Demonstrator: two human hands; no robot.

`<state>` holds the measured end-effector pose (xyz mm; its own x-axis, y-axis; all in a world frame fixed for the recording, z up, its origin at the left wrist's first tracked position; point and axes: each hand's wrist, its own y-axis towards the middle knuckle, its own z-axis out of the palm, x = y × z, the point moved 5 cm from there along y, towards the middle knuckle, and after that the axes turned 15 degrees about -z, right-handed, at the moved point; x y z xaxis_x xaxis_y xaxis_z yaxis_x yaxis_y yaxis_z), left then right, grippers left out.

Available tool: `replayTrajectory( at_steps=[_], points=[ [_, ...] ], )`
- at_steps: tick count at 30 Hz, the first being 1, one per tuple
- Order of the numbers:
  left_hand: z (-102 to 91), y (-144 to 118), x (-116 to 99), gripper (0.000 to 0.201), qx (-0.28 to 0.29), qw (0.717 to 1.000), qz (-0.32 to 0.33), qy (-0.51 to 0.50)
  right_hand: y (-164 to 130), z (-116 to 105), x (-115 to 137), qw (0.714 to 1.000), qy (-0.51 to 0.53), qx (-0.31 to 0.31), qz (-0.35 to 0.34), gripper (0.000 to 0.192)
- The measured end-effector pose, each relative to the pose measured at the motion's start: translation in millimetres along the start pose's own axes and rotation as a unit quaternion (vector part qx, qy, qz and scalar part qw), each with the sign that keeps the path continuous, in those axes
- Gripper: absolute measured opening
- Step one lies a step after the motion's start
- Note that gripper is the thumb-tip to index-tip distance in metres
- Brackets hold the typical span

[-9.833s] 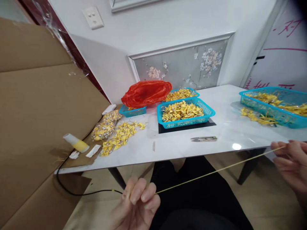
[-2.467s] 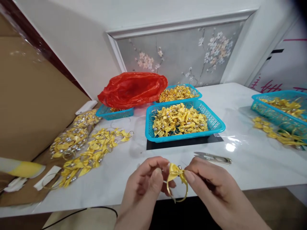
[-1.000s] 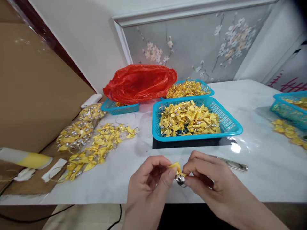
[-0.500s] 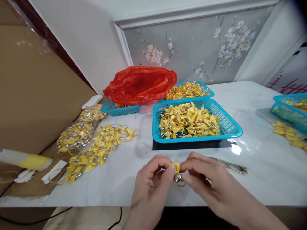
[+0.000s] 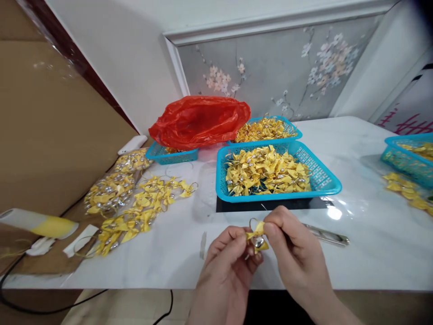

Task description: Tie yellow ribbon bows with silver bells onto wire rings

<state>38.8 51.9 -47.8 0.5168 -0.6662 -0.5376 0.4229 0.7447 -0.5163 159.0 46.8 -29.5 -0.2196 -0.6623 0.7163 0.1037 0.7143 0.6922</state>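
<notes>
A yellow bow (image 5: 257, 231) (with a silver bell) is pinched between left hand (image 5: 230, 266) and right hand (image 5: 294, 253) above the table (image 5: 372, 253) edge; light, soft ribbon, probably best gripped at the knot.

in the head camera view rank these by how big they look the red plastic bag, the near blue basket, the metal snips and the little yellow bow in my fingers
1. Red plastic bag and near blue basket: too close to rank
2. Metal snips
3. Yellow bow
</notes>
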Motion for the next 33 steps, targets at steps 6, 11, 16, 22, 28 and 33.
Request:
replayTrajectory(
  at_steps=[6,11,16,22,28,33],
  points=[
    [1.2,-3.7,6.4,0.020,0.020,0.999,-0.044,0.022,-7.1,0.8,-11.4,0.995,0.056,0.007,0.077,0.029],
    [-0.1,-17.0,-20.7,0.028,-0.029,0.959,0.157,0.234,-2.1,-4.4,-5.6,0.996,0.054,0.033,0.068,0.031],
    [8.8,-19.5,-31.6,0.014,-0.057,0.906,0.186,0.375,1.7,-1.7,6.1,0.997,0.025,0.079,-0.001,0.025],
    [15.3,-11.6,-28.1,0.021,-0.057,0.908,0.213,0.357,0.3,-0.1,7.1,0.997,-0.013,0.066,-0.040,0.023],
    [12.9,-2.7,-1.5,0.029,-0.011,0.998,0.029,0.053,0.6,0.5,16.6,0.987,-0.103,-0.003,-0.125,0.023],
    [11.5,-2.6,0.4,0.030,-0.031,0.998,0.025,0.040,2.0,1.0,15.2,0.988,-0.095,-0.006,-0.118,0.022]
  ],
)
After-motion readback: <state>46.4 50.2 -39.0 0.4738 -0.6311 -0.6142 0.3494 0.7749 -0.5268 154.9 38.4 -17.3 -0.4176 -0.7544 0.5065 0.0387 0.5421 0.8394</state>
